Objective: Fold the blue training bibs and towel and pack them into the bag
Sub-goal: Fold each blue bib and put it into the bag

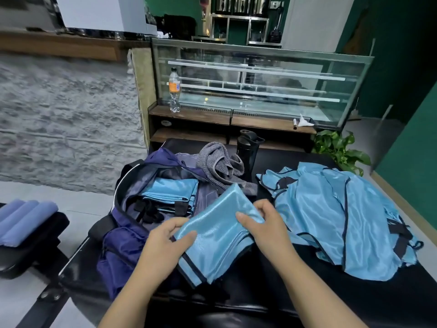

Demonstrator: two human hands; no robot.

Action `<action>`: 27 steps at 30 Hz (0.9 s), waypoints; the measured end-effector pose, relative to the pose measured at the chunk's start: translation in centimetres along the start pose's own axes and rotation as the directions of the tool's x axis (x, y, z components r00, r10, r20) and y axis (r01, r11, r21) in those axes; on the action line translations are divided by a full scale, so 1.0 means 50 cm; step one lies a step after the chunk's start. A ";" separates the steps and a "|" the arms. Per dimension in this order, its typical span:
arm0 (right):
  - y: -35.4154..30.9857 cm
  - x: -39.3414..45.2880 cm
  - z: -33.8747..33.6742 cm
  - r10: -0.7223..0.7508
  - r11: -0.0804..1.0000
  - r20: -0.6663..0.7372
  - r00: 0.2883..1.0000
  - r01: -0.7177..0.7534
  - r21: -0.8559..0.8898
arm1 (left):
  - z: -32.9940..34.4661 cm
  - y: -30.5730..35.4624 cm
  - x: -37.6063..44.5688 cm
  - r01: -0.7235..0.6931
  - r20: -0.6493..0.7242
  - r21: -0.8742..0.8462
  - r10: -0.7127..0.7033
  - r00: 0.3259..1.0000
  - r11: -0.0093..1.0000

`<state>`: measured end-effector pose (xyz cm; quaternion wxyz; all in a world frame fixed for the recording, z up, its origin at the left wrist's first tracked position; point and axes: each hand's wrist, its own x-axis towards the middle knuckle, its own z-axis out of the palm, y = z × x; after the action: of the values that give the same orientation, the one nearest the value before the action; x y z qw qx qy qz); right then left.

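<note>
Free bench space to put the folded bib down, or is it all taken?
Bare black bench shows between the folded bib in both hands and the loose bib pile, and along the near edge. Crowded: the open bag on the left, and the grey towel and black bottle behind.

You have two hands in view, the left hand (165, 240) and the right hand (264, 223), and together they hold one folded blue bib (212, 235). One open navy bag (123, 237) holds one stack of folded blue bibs (170, 190); how many is unclear. One heap of unfolded bibs (331, 218), count unclear. One grey towel (220, 164). One black shaker bottle (248, 152), one plastic drink bottle (174, 89). One potted plant (340, 147).
</note>
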<state>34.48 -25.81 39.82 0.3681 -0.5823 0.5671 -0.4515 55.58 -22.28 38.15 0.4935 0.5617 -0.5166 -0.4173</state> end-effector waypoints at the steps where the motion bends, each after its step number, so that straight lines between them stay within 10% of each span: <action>1: 0.012 0.005 0.010 0.017 1.000 -0.010 1.000 -0.017 -0.018 | -0.007 -0.007 0.011 0.025 -0.024 -0.030 -0.026 0.999 0.999; 10: 0.059 0.051 0.077 0.101 0.995 0.083 0.991 -0.099 -0.030 | -0.074 -0.038 0.134 0.179 -0.045 0.022 -0.178 0.983 0.984; 27: 0.005 0.231 0.274 0.048 0.996 0.165 0.985 -0.060 0.066 | -0.136 -0.023 0.409 -0.045 -0.138 0.809 0.264 0.955 0.586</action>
<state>46.72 -38.43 36.44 0.4457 -0.5885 0.5344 -0.4117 64.83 -41.78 39.00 0.2845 0.7217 -0.6306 -0.0254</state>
